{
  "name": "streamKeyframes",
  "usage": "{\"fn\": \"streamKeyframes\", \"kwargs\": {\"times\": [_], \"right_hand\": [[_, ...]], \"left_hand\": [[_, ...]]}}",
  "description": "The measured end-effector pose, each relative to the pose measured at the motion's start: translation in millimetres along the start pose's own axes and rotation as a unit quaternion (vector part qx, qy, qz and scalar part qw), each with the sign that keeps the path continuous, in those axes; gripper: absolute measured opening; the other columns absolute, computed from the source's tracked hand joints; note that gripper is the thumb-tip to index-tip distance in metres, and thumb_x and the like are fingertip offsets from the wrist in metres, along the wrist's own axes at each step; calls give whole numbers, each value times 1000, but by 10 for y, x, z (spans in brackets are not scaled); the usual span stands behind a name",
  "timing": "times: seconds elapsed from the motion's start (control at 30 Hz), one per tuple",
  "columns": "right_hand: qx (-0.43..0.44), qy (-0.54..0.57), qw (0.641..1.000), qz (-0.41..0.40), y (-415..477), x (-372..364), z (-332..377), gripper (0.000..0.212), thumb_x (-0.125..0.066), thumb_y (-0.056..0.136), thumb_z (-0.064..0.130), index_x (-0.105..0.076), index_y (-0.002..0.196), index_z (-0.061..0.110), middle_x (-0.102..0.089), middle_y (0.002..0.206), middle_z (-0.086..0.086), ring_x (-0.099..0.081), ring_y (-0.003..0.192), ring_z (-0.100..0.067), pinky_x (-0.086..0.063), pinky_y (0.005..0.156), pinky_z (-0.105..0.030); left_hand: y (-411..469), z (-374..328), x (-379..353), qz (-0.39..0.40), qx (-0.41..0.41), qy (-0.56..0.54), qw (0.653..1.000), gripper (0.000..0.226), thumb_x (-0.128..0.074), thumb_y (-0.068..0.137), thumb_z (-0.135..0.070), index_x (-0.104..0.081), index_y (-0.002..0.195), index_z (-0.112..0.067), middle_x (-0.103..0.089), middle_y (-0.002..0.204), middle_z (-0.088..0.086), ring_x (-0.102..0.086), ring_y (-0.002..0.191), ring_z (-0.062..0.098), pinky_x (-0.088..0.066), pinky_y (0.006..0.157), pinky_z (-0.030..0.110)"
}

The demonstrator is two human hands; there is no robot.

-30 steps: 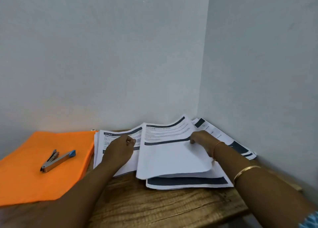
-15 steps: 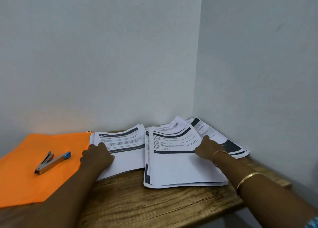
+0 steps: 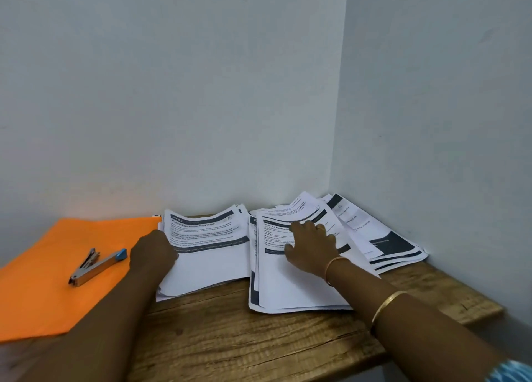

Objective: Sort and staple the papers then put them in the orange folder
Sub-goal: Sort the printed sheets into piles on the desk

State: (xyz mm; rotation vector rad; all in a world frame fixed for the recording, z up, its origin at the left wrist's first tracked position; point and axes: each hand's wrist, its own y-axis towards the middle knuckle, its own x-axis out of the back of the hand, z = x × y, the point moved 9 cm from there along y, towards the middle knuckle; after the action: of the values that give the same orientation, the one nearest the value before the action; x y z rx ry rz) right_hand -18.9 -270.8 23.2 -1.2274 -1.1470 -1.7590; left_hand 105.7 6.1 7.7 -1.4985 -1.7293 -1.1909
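Pressing straight, spread fingers (image 3: 299, 228) on the middle paper stack (image 3: 288, 291), the right hand (image 3: 312, 250) is resting right of the orange folder (image 3: 43, 304). The left hand (image 3: 152, 255) is sitting on the left stack (image 3: 210, 266) just beside the folder, grip unclear; the stapler (image 3: 96, 266) is lying on the folder.

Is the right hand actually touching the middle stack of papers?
Touching. The head view shows the right hand lying with fingers spread flat on the middle stack, on its top sheet.

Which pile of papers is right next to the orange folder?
The left pile, which the left hand touches; the middle pile and corner pile lie farther right.
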Motion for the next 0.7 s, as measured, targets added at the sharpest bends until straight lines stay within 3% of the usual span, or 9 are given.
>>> {"fn": "streamKeyframes", "kwargs": {"times": [0.03,0.1,0.23,0.43,0.6,0.7], "right_hand": [[10,5,1000,6,-1,-25,64,47,-45,92,32,-38,135,17,-39,139,-11,-33,131,-33,-29,103,-45],[25,20,999,17,6,-58,178,47,-46,92,34,-39,136,17,-39,140,-11,-32,132,-33,-29,104,-47],[39,43,998,33,26,-85,327,47,-47,92,35,-39,135,19,-40,140,-10,-33,132,-33,-28,105,-47],[55,77,995,36,55,-30,440,41,-48,92,33,-45,129,15,-45,134,-11,-39,127,-34,-33,102,-43],[77,222,970,64,69,-38,554,42,-49,95,29,-46,131,8,-52,132,-9,-48,116,-23,-37,92,-29],[43,353,930,88,73,-70,588,42,-44,98,38,-46,129,9,-57,104,-1,-50,94,-16,-35,83,-27]], "left_hand": [[-2,-1,31,-10,-4,-1,1000,13,-61,89,-12,-52,86,-3,-61,108,19,-57,99,32,-35,66,27],[-2,12,89,-32,-2,-7,999,20,-51,93,-8,-45,74,-7,-61,106,20,-56,92,32,-34,66,29],[-28,-11,216,-72,-7,-26,997,10,-45,92,-1,-52,92,6,-59,102,26,-56,93,40,-34,69,34],[-88,-93,395,-156,-41,-75,984,11,-41,91,5,-44,101,6,-58,93,29,-56,81,44,-33,59,37],[-159,-136,553,-194,-28,-143,970,18,-42,90,5,-42,108,4,-54,106,30,-55,89,47,-39,63,41],[-183,-116,603,-192,0,-192,962,21,-41,90,5,-42,111,5,-54,112,30,-54,96,47,-37,66,40]]}}
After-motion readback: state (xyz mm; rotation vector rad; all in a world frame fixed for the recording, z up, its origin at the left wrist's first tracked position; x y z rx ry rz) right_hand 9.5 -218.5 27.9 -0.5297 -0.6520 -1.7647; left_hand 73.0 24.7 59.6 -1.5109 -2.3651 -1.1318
